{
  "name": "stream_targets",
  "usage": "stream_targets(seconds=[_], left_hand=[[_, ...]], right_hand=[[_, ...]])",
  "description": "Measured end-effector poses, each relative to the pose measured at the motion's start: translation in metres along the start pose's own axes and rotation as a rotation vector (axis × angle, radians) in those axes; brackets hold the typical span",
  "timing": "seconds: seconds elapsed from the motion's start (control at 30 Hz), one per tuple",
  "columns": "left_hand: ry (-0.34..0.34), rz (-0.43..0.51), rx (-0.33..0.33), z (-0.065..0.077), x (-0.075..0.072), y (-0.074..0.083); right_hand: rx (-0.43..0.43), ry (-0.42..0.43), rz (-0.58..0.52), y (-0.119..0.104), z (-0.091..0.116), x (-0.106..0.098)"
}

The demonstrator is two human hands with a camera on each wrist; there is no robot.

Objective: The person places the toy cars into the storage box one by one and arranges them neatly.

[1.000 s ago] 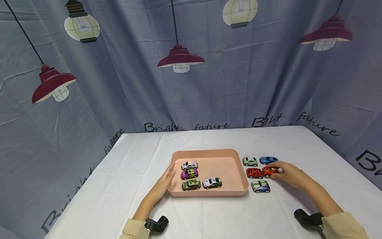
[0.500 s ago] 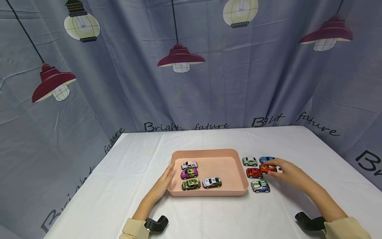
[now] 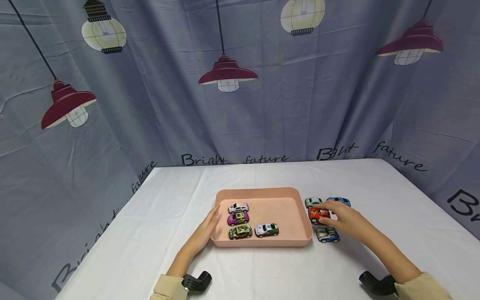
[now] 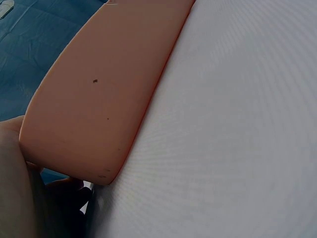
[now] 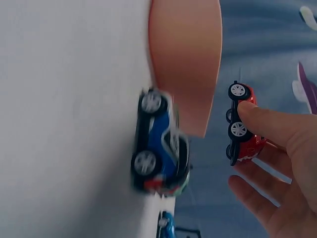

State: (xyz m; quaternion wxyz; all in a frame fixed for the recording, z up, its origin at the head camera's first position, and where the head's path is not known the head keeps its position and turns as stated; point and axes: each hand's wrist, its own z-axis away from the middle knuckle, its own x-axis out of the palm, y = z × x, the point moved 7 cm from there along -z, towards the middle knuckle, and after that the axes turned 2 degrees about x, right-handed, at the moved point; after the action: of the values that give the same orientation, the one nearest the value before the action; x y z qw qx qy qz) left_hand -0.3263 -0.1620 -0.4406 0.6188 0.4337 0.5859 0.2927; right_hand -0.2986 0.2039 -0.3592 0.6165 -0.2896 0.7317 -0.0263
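Observation:
My right hand pinches a red toy car between thumb and fingers, just right of the tray. In the right wrist view this red toy car is off the cloth, its wheels facing the camera. The second red car is mostly hidden behind it in the head view. My left hand holds the left side of the pink tray. The left wrist view shows the thumb over the tray's rim and the fingers low outside it. Several toy cars, including a green patterned one, sit inside the tray.
Right of the tray on the white cloth stand a pale green car, a blue car and a white, green and blue car. A printed grey-blue curtain hangs behind the table.
My right hand has picked up the right-hand red toy car and moved it left, in front of the other red car. The left hand and tray have stayed in place.

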Motion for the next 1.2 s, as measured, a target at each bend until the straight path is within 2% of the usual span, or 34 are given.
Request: stream_targets(seconds=[0.33,0.63,0.8,0.93,1.2], left_hand=[[-0.004,0.004,-0.008,0.0,0.0,-0.001],[0.0,0.01,0.003,0.0,0.0,-0.001],[-0.003,0.017,0.004,0.0,0.0,-0.001],[-0.005,0.016,0.006,0.0,0.0,0.0],[-0.005,0.011,0.006,0.0,0.0,-0.001]], right_hand=[[-0.082,-0.004,0.02,-0.032,-0.016,0.009],[-0.065,-0.05,0.001,-0.061,-0.039,0.025],[-0.115,-0.032,-0.028,-0.074,-0.053,0.037],[-0.101,-0.038,-0.064,-0.079,-0.064,0.049],[-0.082,-0.076,-0.062,-0.085,-0.081,0.08]])
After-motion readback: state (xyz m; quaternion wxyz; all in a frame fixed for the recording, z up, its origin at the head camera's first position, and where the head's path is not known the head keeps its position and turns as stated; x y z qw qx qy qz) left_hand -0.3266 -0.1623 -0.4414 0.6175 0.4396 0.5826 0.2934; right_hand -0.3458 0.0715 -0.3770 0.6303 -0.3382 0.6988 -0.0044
